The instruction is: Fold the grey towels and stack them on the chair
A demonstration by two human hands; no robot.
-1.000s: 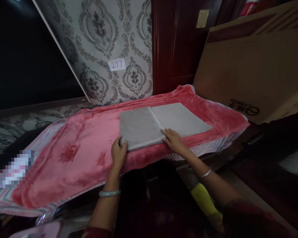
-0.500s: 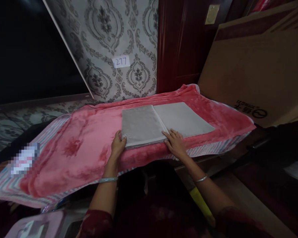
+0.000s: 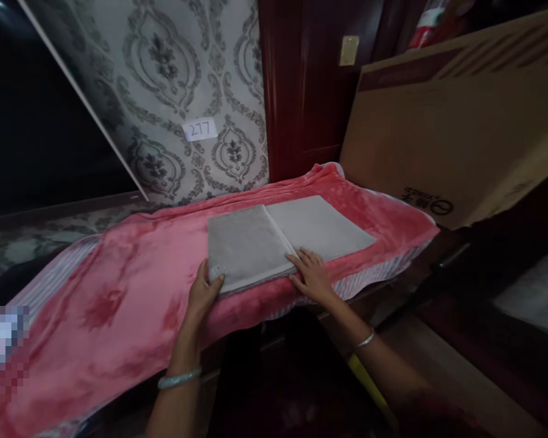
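Mid-frame on my feed, a folded grey cloth [image 3: 246, 246] lies flat on a pink fleece blanket [image 3: 105, 340], its near edge between the hands. My left hand [image 3: 203, 289] sits half-curled against the cloth's near left corner; I cannot tell whether it grips. My right hand [image 3: 311, 277] is open, fingers spread, with the fingertips [image 3: 296, 261] on the near edge. A cardboard box [image 3: 438, 134] leans just beyond the blanket's far right end.

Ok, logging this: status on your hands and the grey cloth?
Left hand at grey cloth's near corner; right hand, fingers on its edge; pink blanket beneath; cardboard box off right.
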